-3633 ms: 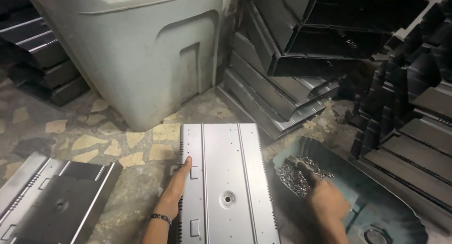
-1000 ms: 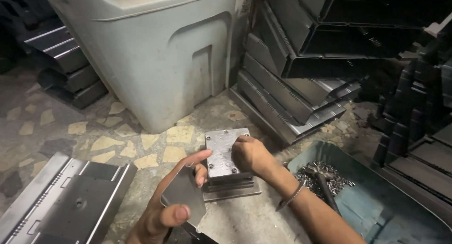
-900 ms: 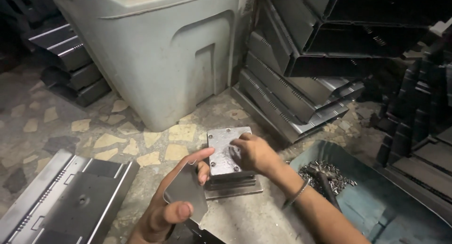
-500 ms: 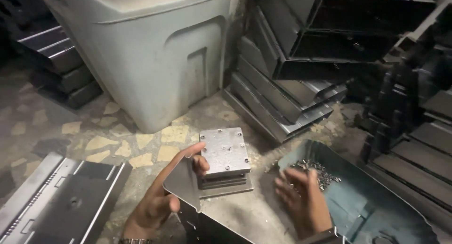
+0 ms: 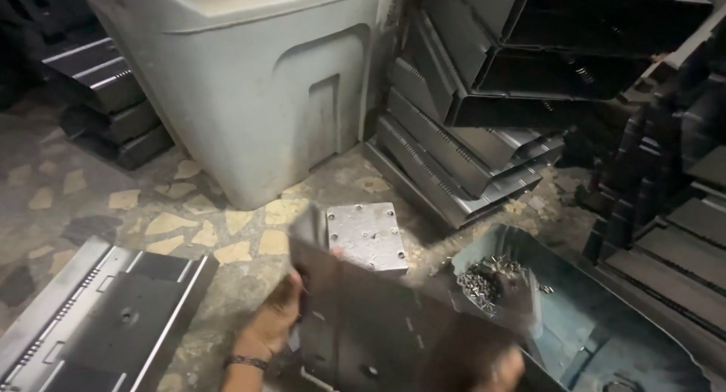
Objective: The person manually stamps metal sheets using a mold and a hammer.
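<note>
The left hand (image 5: pixel 274 325) was low in the head view, with a dark band at the wrist. Its fingers were closed on the left edge of a large dark metal panel (image 5: pixel 378 324), which was tilted up from the floor and blurred by motion. The panel had small holes and short slots on its face, and it filled most of the bottom centre of the view.

The right hand (image 5: pixel 505 363) showed only at the bottom edge, behind the right corner of the panel. It was strongly blurred, so I could not tell if its fingers gripped the panel or were loose; it seemed to be against the sheet.

Just behind the upper edge of the panel, a small square steel block (image 5: pixel 364 235) with several screw heads on its top lay on the floor. To the right of it stood a blue-grey metal tray (image 5: pixel 605 331), and in its near left corner was a heap of small bright screws (image 5: pixel 484 281).

On the left, a flat grey sheet-metal chassis (image 5: pixel 98 324) with punched holes lay on the terrazzo floor (image 5: pixel 151 210), well apart from the left hand. Behind everything stood a big pale plastic bin (image 5: pixel 242 82). To its right, long dark metal housings (image 5: pixel 469 150) leaned in a stack, and more dark parts (image 5: pixel 665 172) were piled at the right edge. Other dark pieces (image 5: pixel 98 97) were stacked at the far left.
</note>
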